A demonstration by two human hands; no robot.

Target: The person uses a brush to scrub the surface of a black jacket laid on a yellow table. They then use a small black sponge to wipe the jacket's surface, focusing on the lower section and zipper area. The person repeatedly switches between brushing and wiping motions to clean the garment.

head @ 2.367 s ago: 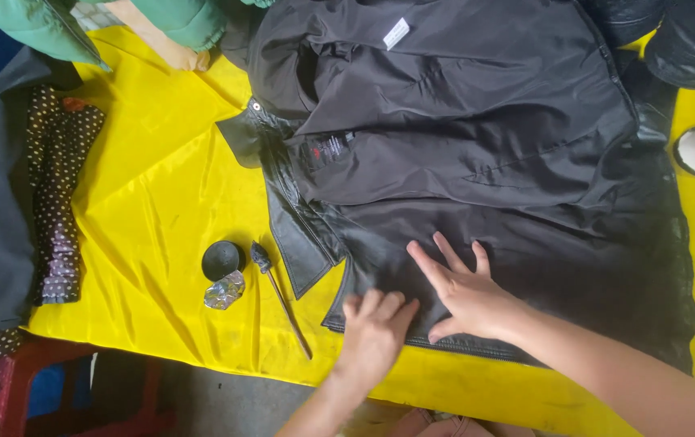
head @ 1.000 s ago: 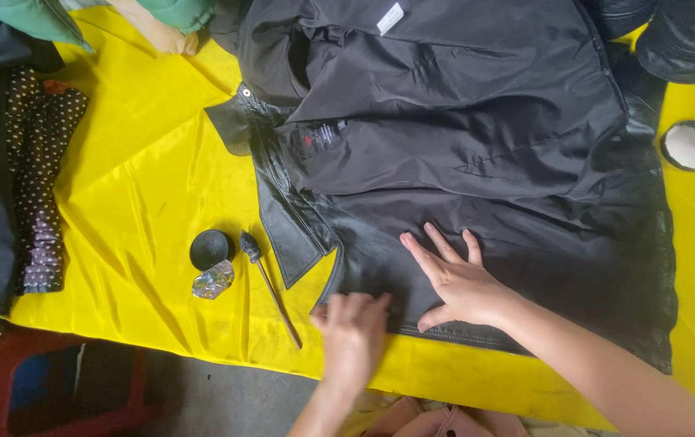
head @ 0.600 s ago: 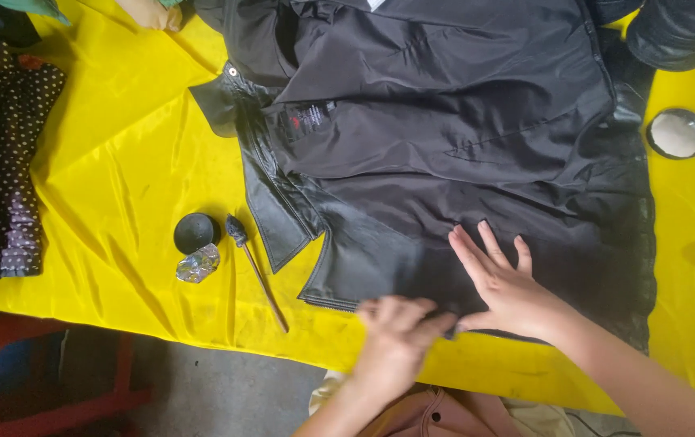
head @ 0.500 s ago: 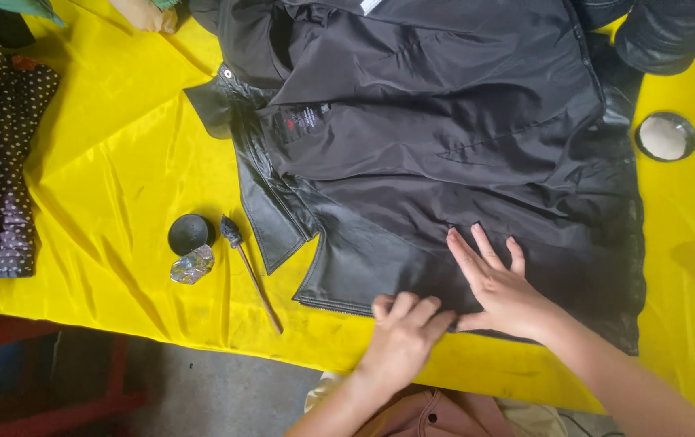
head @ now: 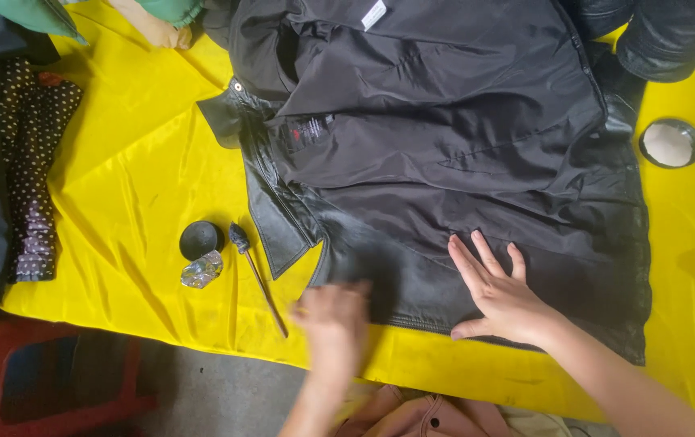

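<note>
The black jacket (head: 461, 170) lies opened out on the yellow surface (head: 129, 162), its long axis running from the collar, far up and left of both hands, down to the hem right under the fingers. The right hand (head: 500, 295) rests flat on the lower panel, fingers (head: 477, 259) spread open and pointing up toward the collar, pinning the cloth and gripping nothing. The left hand (head: 333, 316) sits at the jacket's lower left corner, just beside the hem and close to the near edge of the surface; it is blurred, so I cannot tell whether its fingers are open or curled. Of the two, the left hand is nearer the small brush (head: 257, 275), which lies just left of it, handle slanting toward it, beside a round black lid (head: 199, 239) and a foil scrap (head: 202, 269)
</note>
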